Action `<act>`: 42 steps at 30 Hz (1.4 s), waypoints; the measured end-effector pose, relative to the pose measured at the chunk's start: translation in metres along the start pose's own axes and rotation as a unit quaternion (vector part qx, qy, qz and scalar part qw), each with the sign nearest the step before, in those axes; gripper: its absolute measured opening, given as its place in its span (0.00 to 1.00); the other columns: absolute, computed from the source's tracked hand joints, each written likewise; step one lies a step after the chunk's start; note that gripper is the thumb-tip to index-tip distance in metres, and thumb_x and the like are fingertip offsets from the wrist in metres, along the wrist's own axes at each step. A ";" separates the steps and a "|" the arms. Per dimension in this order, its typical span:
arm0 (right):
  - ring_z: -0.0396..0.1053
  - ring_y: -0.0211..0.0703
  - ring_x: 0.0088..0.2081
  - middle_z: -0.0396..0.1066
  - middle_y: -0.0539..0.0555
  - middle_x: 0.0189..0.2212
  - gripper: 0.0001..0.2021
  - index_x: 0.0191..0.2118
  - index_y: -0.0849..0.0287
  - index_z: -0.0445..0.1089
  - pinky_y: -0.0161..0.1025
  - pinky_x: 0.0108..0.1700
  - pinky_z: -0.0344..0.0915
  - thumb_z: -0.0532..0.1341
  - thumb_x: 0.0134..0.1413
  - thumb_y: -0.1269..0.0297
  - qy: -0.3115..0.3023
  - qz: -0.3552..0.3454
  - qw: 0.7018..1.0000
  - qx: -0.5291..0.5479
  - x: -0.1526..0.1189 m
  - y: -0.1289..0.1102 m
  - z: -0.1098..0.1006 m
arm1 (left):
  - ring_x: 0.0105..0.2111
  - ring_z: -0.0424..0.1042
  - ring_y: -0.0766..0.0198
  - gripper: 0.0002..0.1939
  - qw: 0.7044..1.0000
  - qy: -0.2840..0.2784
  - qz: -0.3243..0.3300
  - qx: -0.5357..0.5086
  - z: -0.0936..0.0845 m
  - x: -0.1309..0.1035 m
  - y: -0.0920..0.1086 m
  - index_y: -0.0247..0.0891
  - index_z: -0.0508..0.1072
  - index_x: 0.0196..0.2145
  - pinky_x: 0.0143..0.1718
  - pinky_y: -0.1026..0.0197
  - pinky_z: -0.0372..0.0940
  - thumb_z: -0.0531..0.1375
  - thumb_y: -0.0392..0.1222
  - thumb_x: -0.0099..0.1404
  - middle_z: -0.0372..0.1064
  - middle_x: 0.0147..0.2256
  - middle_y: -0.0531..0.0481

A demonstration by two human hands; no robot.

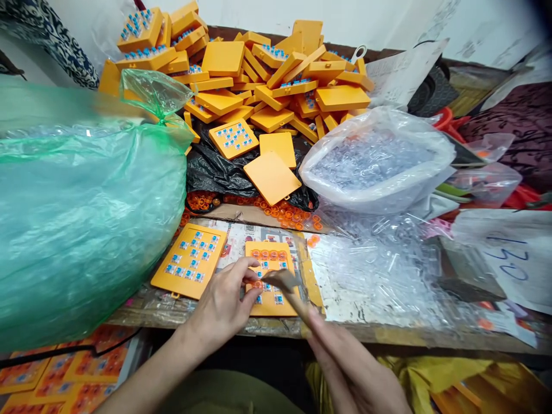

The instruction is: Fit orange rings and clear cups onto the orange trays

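My left hand point(226, 293) reaches over an orange square panel point(269, 309), thumb and forefinger closed around a small orange ring point(257, 284). My right hand point(349, 359) grips the pale handle of a hammer point(282, 279), slightly blurred, its head just above the panel beside my left fingertips. Along the panel's top row, several orange rings sit over the blue-and-clear switches; lower down, switches with blue stems show bare. Left of it lies a second orange panel point(192, 259) with blue switches and no rings. Part of the first panel is hidden by my hand and the hammer.
Orange panels point(271, 118) are heaped at the back over black plastic point(222, 169). A green bag point(86, 230) bulges at left. An open white bag point(379, 190) holds clear pieces, with more clear pieces point(383, 276) strewn below. Loose orange rings point(288, 215) lie behind the panels.
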State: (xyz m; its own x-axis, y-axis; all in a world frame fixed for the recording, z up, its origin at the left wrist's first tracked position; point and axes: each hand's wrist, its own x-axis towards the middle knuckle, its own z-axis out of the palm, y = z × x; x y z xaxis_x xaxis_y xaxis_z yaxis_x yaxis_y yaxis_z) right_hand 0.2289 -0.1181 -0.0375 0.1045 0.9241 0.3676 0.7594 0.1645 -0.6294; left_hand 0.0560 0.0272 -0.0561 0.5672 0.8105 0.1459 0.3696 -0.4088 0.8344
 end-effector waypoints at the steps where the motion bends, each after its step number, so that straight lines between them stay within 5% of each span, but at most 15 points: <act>1: 0.76 0.41 0.45 0.76 0.51 0.48 0.31 0.64 0.43 0.58 0.29 0.44 0.72 0.56 0.58 0.78 -0.018 0.004 1.000 0.005 0.000 0.001 0.000 | 0.38 0.75 0.61 0.17 1.000 0.002 -0.006 -0.001 0.001 -0.001 0.000 0.40 0.64 0.48 0.41 0.58 0.70 0.58 0.33 0.62 0.76 0.37 0.50; 4: 0.75 0.43 0.47 0.75 0.50 0.50 0.27 0.61 0.44 0.62 0.30 0.46 0.72 0.57 0.58 0.75 -0.020 0.035 0.999 0.031 -0.002 0.007 0.003 | 0.38 0.75 0.61 0.17 1.000 0.003 -0.019 -0.003 0.000 -0.004 0.002 0.40 0.65 0.49 0.42 0.59 0.70 0.58 0.34 0.62 0.76 0.36 0.50; 7: 0.75 0.46 0.48 0.75 0.51 0.50 0.20 0.55 0.48 0.71 0.36 0.48 0.72 0.62 0.56 0.68 0.063 0.138 0.986 0.072 0.000 0.017 0.008 | 0.36 0.75 0.62 0.18 1.000 -0.004 -0.008 0.027 -0.013 0.007 0.005 0.38 0.67 0.50 0.39 0.61 0.70 0.59 0.37 0.62 0.76 0.37 0.49; 10: 0.78 0.48 0.39 0.77 0.55 0.47 0.22 0.53 0.54 0.73 0.37 0.35 0.76 0.67 0.51 0.58 0.139 0.278 0.939 0.144 0.009 0.028 0.013 | 0.41 0.74 0.59 0.14 0.985 0.043 0.003 0.168 -0.037 0.043 0.005 0.35 0.72 0.47 0.45 0.58 0.69 0.56 0.39 0.65 0.75 0.43 0.44; 12: 0.74 0.42 0.27 0.78 0.56 0.42 0.29 0.56 0.56 0.70 0.34 0.23 0.72 0.68 0.47 0.55 0.155 0.335 0.905 0.211 0.017 0.033 0.016 | 0.45 0.73 0.57 0.14 0.950 0.064 -0.060 0.301 -0.051 0.075 0.002 0.34 0.74 0.45 0.49 0.58 0.67 0.52 0.37 0.67 0.74 0.46 0.42; 15: 0.61 0.31 0.16 0.77 0.52 0.32 0.35 0.59 0.57 0.66 0.31 0.16 0.61 0.70 0.44 0.53 0.168 0.363 0.867 0.296 0.025 0.038 0.019 | 0.47 0.72 0.50 0.14 0.904 0.041 -0.147 0.400 -0.062 0.118 -0.007 0.31 0.77 0.42 0.48 0.55 0.67 0.52 0.33 0.65 0.74 0.45 0.37; 18: 0.57 0.29 0.16 0.74 0.49 0.28 0.36 0.60 0.56 0.64 0.30 0.16 0.59 0.71 0.43 0.54 0.174 0.362 0.853 0.333 0.025 0.039 0.021 | 0.46 0.73 0.47 0.15 0.896 0.036 -0.170 0.409 -0.063 0.139 -0.017 0.31 0.78 0.41 0.45 0.54 0.68 0.53 0.31 0.63 0.74 0.45 0.35; 26: 0.58 0.29 0.17 0.73 0.48 0.29 0.34 0.59 0.53 0.64 0.29 0.17 0.59 0.71 0.45 0.55 0.181 0.350 0.859 0.326 0.019 0.042 0.024 | 0.47 0.72 0.52 0.17 0.914 0.053 -0.118 0.384 -0.062 0.134 -0.032 0.36 0.75 0.45 0.49 0.56 0.65 0.56 0.29 0.59 0.72 0.45 0.42; 32: 0.58 0.28 0.17 0.73 0.48 0.30 0.34 0.59 0.52 0.65 0.29 0.17 0.59 0.71 0.45 0.55 0.184 0.348 0.861 0.322 0.019 0.041 0.025 | 0.44 0.72 0.55 0.15 0.953 0.070 -0.052 0.290 -0.056 0.126 -0.021 0.33 0.73 0.44 0.49 0.55 0.65 0.54 0.29 0.60 0.72 0.42 0.42; 37: 0.58 0.28 0.17 0.72 0.46 0.28 0.33 0.59 0.52 0.65 0.29 0.18 0.59 0.71 0.45 0.56 0.180 0.347 0.862 0.322 0.021 0.042 0.025 | 0.32 0.74 0.67 0.10 0.985 -0.001 -0.020 0.173 -0.029 0.119 -0.014 0.35 0.74 0.40 0.35 0.67 0.68 0.62 0.34 0.59 0.75 0.33 0.51; 42: 0.58 0.28 0.18 0.73 0.48 0.33 0.33 0.59 0.49 0.65 0.29 0.18 0.59 0.71 0.45 0.56 0.182 0.354 0.858 0.323 0.019 0.042 0.025 | 0.29 0.74 0.64 0.06 0.987 -0.052 -0.042 0.150 -0.015 0.121 -0.017 0.33 0.77 0.33 0.31 0.66 0.68 0.64 0.32 0.54 0.76 0.29 0.50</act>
State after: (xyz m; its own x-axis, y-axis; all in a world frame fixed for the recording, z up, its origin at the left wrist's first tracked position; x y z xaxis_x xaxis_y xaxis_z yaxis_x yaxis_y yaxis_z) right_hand 0.2466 -0.0848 -0.0739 0.6764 0.7213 -0.1487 -0.0804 -0.1284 -0.9885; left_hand 0.1076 0.1387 -0.0446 0.5923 0.8056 0.0156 0.6098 -0.4609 0.6447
